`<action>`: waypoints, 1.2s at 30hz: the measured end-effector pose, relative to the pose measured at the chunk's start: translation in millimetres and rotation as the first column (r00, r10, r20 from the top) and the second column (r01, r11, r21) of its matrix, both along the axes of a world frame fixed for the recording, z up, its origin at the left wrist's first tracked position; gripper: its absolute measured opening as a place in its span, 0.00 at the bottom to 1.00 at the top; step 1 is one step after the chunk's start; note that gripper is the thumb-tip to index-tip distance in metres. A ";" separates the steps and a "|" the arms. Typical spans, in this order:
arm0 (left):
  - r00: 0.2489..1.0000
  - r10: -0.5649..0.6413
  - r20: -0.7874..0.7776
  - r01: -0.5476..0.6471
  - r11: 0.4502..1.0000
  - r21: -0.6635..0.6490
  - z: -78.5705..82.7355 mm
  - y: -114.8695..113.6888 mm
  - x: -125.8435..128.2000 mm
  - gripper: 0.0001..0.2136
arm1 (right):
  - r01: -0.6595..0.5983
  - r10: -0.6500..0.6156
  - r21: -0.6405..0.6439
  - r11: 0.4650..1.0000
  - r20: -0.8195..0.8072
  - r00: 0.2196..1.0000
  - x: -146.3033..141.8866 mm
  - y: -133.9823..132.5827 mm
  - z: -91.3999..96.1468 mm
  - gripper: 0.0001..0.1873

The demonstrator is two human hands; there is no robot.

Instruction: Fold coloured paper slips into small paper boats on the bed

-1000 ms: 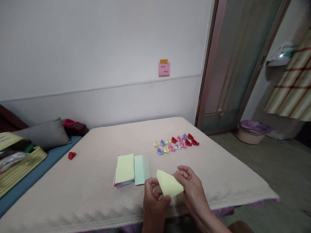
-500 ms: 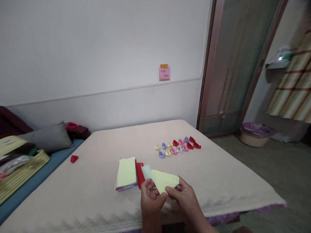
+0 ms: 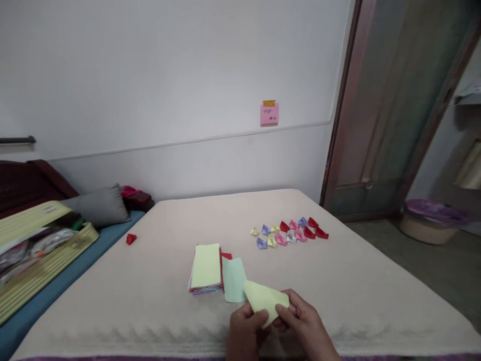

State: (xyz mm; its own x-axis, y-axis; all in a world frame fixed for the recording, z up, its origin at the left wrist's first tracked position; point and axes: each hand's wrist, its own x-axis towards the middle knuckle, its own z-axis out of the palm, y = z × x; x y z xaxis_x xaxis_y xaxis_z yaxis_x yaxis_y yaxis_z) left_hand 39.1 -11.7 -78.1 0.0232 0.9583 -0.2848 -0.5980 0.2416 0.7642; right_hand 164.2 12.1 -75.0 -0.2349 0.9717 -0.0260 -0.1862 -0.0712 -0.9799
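Note:
A pale yellow sheet of paper (image 3: 265,299), folded to a point at one end, is pinched between my two hands near the front of the bed. My left hand (image 3: 246,323) grips its lower left edge with the thumb on top. On the right side, my right hand (image 3: 300,318) holds it between thumb and fingers. Just left of it lies a light green sheet (image 3: 234,281), partly over red paper (image 3: 226,255). Beside these sits a stack of coloured paper (image 3: 206,267) with a yellow sheet on top.
Two rows of small folded paper boats (image 3: 280,239) in several colours stand toward the right. A lone red folded piece (image 3: 131,239) lies at the left. Beyond the left edge are an open yellow case (image 3: 82,240) and a grey pillow (image 3: 101,205). A lidded tub (image 3: 428,223) is on the floor.
The view has turned left, so things sit further right. My hands with the yellow paper have moved down toward the front, and more of the light green sheet shows.

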 end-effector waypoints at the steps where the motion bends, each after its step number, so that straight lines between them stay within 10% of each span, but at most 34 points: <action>1: 0.999 0.015 -0.032 -0.015 1.000 -0.007 -2.7 0.9 -1.3 0.11 | -0.018 0.018 -0.013 1.000 -0.006 1.000 1.0 1.5 -0.6 0.13; 9: 0.952 0.028 -0.305 -0.010 0.998 0.060 -3.6 3.6 -8.9 0.13 | 0.100 -0.101 -0.024 0.995 -0.027 0.995 5.8 7.6 10.4 0.15; 22: 0.970 0.069 -0.234 -0.034 0.988 0.148 23.1 -3.8 -6.5 0.14 | 0.117 -0.150 0.185 0.976 0.176 0.973 4.6 -7.7 43.2 0.12; 36: 0.968 0.081 -0.236 -0.054 0.992 0.118 28.6 -1.2 -17.7 0.17 | 0.180 -0.185 0.070 0.981 0.063 0.981 -15.6 -4.7 53.6 0.13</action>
